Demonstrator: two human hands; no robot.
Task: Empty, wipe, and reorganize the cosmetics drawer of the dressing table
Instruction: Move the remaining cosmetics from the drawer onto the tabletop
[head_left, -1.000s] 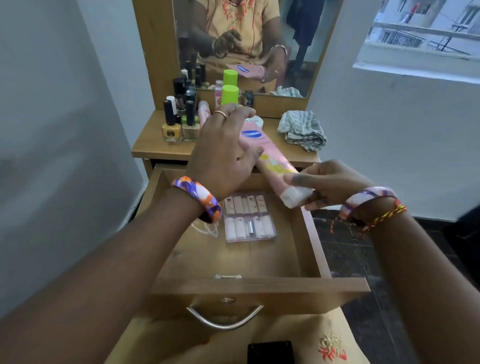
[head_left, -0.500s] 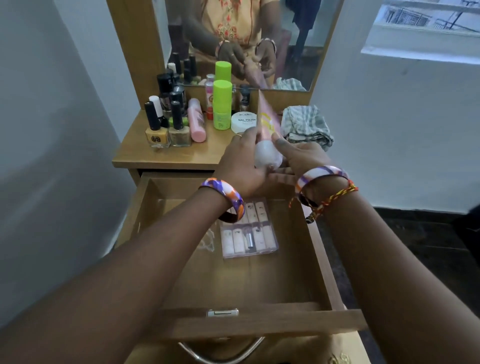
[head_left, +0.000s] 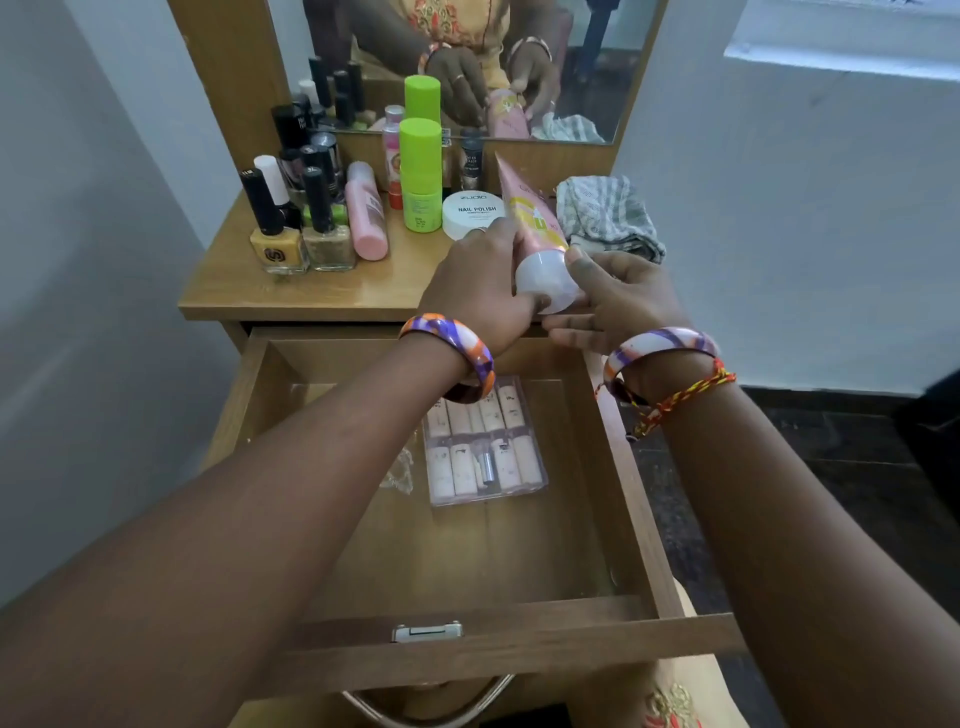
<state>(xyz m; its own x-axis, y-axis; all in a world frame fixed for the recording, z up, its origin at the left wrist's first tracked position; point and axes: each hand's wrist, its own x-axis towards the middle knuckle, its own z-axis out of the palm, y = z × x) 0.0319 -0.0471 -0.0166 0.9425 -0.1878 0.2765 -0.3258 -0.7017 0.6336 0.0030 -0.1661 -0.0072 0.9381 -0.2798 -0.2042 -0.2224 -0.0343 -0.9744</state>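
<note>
A pink tube with a white cap stands cap-down on the dressing table top, near its front edge. My left hand grips its lower part from the left. My right hand holds the cap from the right with thumb and fingers. Below them the wooden drawer stands pulled open. Inside lies a clear case of small lipstick tubes and a scrap of clear plastic.
Nail polish bottles, a pink bottle, a green-capped bottle and a white nail polish remover jar stand on the table top. A striped cloth lies at the right. The mirror rises behind.
The tube went from lying tilted across both hands above the drawer to standing cap-down on the table top. Both hands moved forward with it.
</note>
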